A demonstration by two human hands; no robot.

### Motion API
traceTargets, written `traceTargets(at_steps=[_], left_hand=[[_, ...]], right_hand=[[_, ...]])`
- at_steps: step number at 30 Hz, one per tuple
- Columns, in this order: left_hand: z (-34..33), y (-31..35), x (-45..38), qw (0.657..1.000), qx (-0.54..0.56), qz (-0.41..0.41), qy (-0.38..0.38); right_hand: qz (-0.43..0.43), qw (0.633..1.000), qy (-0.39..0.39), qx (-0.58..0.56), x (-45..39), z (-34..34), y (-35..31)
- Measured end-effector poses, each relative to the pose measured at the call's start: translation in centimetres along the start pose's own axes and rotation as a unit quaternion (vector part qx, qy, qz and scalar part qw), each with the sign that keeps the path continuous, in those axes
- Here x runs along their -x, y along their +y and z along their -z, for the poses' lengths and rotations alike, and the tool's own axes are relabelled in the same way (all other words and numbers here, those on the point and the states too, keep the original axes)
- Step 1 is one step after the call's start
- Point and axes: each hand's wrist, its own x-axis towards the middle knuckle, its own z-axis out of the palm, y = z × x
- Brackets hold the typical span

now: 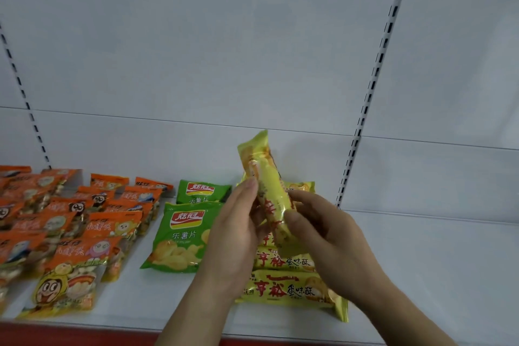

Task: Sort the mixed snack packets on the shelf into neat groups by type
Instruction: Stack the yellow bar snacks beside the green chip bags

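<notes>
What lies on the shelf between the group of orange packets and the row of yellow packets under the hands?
Two green chip packets, one nearer and one behind it, lie between the orange packets and the yellow packets, in the head view.

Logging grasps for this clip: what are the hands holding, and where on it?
Both hands grip one long yellow packet around its lower half: left hand on its left side, right hand on its right.
</notes>
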Motion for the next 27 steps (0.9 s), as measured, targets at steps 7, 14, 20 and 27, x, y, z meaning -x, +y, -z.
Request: traceTargets(at_steps=[7, 14, 20, 27], left_hand=[[0.6, 0.2, -0.2, 0.999, -0.028, -0.009, 0.023], [0.3, 0.2, 0.3, 0.995, -0.034, 0.005, 0.093], [0.7, 1.0, 0.2, 0.979, -0.2, 0.01, -0.025], [2.7, 4.5, -1.4, 0.897, -0.391, 0.112, -0.172]], right_hand=[[-0.166, 0.971, -0.051, -0.167, -0.2, 0.9, -1.2], [0.021, 0.979, -0.002, 0.204, 0.2, -0.1, -0.4], [0.062, 0.986, 0.018, 0.153, 0.2, 0.6, -1.1], [0.274, 0.867, -0.114, 0.4, -1.4, 2.9, 0.9]])
